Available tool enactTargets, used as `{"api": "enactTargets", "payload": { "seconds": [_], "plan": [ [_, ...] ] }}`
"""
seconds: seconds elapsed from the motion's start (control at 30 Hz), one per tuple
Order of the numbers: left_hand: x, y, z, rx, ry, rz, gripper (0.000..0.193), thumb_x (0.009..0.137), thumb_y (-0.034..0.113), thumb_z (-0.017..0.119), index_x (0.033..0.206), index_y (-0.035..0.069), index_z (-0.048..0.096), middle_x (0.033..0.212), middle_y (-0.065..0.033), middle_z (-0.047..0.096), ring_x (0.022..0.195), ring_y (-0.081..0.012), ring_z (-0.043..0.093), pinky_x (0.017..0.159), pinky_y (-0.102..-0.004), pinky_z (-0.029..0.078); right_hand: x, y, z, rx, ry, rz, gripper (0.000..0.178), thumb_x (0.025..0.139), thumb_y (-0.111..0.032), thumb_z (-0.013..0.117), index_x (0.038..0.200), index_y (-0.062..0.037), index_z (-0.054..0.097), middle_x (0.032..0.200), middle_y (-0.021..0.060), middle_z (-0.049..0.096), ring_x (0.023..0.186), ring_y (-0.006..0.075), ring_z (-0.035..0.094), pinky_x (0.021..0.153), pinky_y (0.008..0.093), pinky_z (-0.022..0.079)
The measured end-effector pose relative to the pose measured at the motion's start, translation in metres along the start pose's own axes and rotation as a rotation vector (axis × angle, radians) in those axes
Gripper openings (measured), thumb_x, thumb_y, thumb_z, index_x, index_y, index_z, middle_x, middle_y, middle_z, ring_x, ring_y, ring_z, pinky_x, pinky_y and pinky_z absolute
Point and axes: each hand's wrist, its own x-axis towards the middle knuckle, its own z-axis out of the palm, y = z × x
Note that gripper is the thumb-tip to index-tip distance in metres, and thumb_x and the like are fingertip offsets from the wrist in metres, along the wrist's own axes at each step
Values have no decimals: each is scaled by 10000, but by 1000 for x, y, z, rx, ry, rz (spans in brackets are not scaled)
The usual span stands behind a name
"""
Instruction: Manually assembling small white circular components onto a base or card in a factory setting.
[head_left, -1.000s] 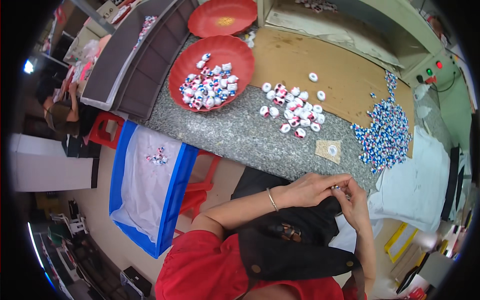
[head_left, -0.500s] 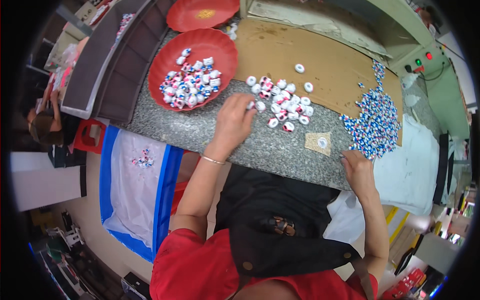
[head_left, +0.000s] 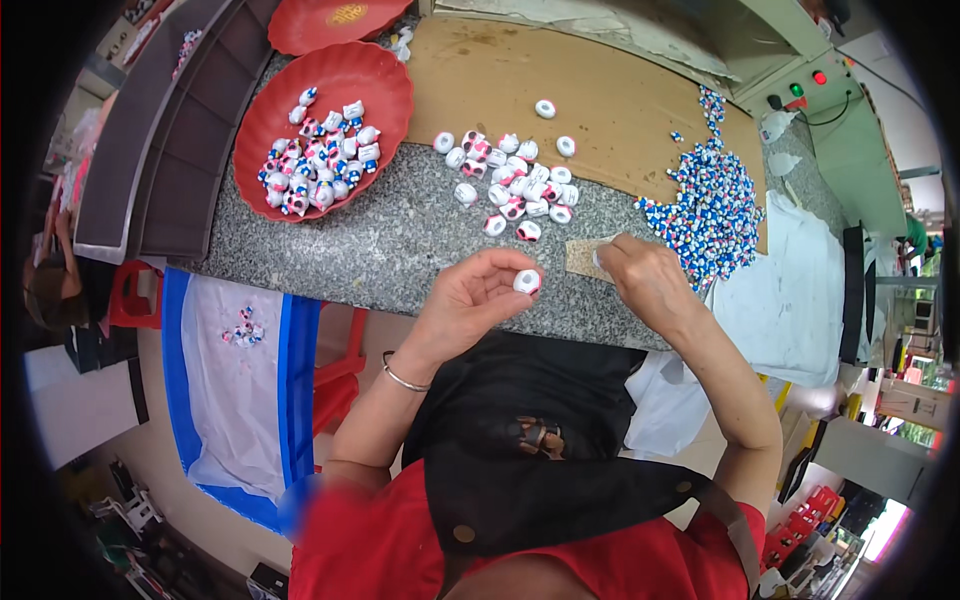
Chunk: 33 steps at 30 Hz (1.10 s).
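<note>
Between the thumb and fingers of my left hand [head_left: 482,296] is a white toy head [head_left: 526,281] with a dark round hole showing, held above the counter's near edge. My right hand [head_left: 648,282] is closed, its fingertips down at a small tan speckled pad [head_left: 582,259]. A white spot shows at those fingertips; whatever they pinch is hidden. Beyond both hands lies a loose cluster of white and pink toy heads [head_left: 517,184]. To the right of my right hand spreads a heap of small blue-and-white pieces [head_left: 715,210].
A red scalloped bowl [head_left: 392,100] of finished-looking small figures stands left, another red bowl [head_left: 310,30] behind it. Brown cardboard [head_left: 480,75] covers the back of the granite counter [head_left: 370,255]. Below left is a blue bin [head_left: 300,390] with a plastic liner. A grey divided rack [head_left: 150,150] borders the left.
My left hand has drawn back from the cluster toward me with a toy head. My right hand has moved left from the heap of small pieces to the tan pad.
</note>
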Motion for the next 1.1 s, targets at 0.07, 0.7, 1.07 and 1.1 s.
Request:
{"api": "enactTargets", "payload": {
  "seconds": [0.07, 0.7, 1.07, 1.1],
  "plan": [
    [0, -2, 3, -7, 20, 2, 330, 893, -93, 585, 1214, -17, 571, 1188, -90, 596, 1033, -131, 604, 895, -268, 505, -2, 1, -1, 18, 3, -5, 59, 817, -63, 642, 864, -33, 622, 741, 115, 565, 639, 316, 615, 551, 409, 493],
    [32, -36, 40, 752, 114, 385, 315, 783, -66, 723, 1081, -8, 637, 1088, -115, 627, 921, -168, 665, 767, -274, 584, -30, -34, -4, 1396, 255, 705, 167, 927, -90, 649, 1042, 30, 657, 902, 52, 692, 796, 94, 656, 725, 240, 539],
    [28, -20, 43, 202, -201, -187, 266, 959, 49, 559, 1201, -38, 625, 973, -109, 683, 802, -138, 674, 714, -248, 565, -42, -41, -23, 826, 183, 258, 96, 855, -15, 689, 941, 28, 690, 834, 88, 666, 754, 140, 662, 647, 256, 533],
    [26, -19, 45, 205, -204, -177, 266, 959, 49, 559, 1201, -38, 625, 973, -109, 683, 802, -138, 674, 714, -248, 565, -43, -44, -21, 891, 211, 278, 99, 851, -10, 690, 945, 22, 691, 829, 92, 662, 739, 150, 660, 638, 261, 528]
  ]
}}
